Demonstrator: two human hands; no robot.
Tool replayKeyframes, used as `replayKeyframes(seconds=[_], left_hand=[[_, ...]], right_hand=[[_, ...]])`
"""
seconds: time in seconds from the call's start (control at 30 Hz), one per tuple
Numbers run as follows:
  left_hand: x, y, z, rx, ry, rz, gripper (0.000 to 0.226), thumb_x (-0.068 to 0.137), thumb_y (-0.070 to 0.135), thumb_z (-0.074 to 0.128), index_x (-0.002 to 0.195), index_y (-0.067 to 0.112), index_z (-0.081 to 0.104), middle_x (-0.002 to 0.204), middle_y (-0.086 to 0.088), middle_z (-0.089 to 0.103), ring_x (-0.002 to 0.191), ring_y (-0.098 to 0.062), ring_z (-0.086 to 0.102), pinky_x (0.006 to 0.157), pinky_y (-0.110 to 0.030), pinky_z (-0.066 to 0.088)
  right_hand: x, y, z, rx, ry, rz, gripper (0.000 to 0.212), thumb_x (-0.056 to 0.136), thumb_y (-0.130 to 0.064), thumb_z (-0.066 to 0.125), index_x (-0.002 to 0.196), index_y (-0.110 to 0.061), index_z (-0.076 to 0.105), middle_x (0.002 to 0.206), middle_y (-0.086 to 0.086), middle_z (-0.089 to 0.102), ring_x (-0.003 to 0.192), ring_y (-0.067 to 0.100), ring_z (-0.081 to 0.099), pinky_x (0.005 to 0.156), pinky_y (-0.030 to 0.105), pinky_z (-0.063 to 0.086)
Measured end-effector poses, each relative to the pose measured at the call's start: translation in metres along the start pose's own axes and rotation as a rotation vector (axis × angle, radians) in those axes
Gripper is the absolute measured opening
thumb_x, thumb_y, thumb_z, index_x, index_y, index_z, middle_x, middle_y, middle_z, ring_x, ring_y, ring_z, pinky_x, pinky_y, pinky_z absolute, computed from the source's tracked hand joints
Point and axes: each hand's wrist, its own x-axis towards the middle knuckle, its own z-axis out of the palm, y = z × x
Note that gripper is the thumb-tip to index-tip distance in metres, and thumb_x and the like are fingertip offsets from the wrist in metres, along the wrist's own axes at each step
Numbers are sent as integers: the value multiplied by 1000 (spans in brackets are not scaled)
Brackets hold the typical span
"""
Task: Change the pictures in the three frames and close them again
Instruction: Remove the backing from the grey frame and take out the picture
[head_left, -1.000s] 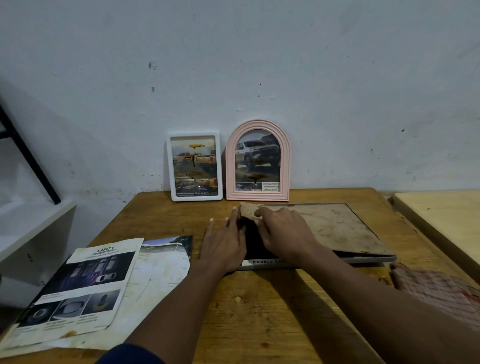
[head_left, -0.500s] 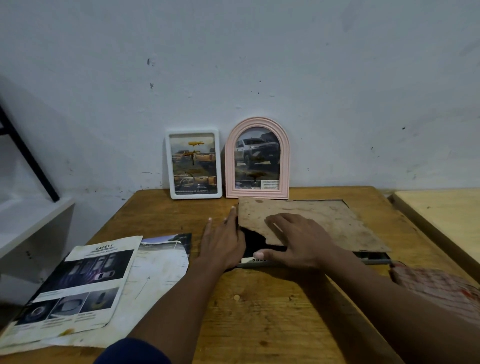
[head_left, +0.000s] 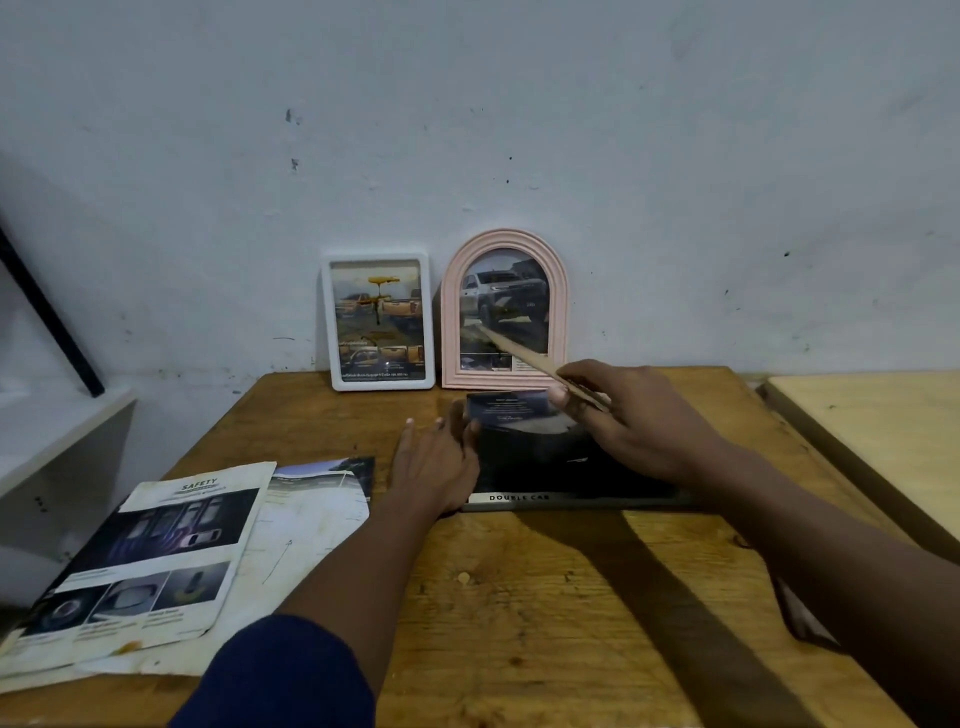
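Observation:
A large dark frame (head_left: 524, 500) lies face down on the wooden table (head_left: 545, 597), with a dark picture showing "DOUBLE CAB" inside it. My right hand (head_left: 639, 421) grips the brown backing board (head_left: 524, 353), tilted up on edge above the frame. My left hand (head_left: 434, 465) rests flat against the frame's left edge, fingers apart. A white rectangular frame (head_left: 378, 322) and a pink arched frame (head_left: 504, 312) stand against the wall, each holding a truck picture.
Loose printed sheets, one headed "SAFETY" (head_left: 156, 551), lie at the table's front left. A lighter wooden table (head_left: 872, 441) stands to the right. A white shelf (head_left: 52, 436) is on the left, with a black bar leaning above it.
My right hand has lifted the backing board off the large frame and tipped it up on edge, uncovering the dark picture. My left hand has stayed by the frame's left edge.

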Motion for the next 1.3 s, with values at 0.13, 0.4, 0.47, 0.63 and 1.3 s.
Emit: replayKeyframes(seconds=[0.13,0.4,0.47,0.63,1.3], left_hand=[[7,-7,2,-152,-16,-50,55,106,42,36,156,19,27,130,-14,64,135,-31,50,124,-50,11],[-19,-22,-40,-600,312,-341,56,108,30,42,161,26,23,151,-10,49,111,-18,60,96,-39,50],[-25,-29,-52,-594,285,-329,52,106,35,48,156,25,37,148,-8,54,122,-31,60,105,-49,48],[-60,-12,-54,-529,183,-159,50,99,40,60,147,25,52,144,0,58,131,-23,53,108,-46,46],[-99,11,-22,-139,71,77,43,97,43,59,137,29,59,126,6,68,110,-16,64,93,-42,56]], right_hand=[[-37,-29,-6,-60,-115,-19,71,88,-81,22,129,-33,55,104,-8,67,84,6,58,73,32,51],[-99,-77,24,-330,-376,-49,74,86,-83,26,135,-31,44,129,-6,59,106,16,57,87,34,51],[-109,-90,37,-388,-367,-66,74,86,-82,28,132,-27,47,130,-2,58,110,21,57,89,39,50],[-135,-117,61,-466,-352,-64,75,82,-80,39,128,-20,46,128,5,54,114,29,50,88,45,45],[-106,-16,45,-112,-248,297,48,90,-63,52,119,-26,62,121,-4,62,102,11,54,88,34,52]])
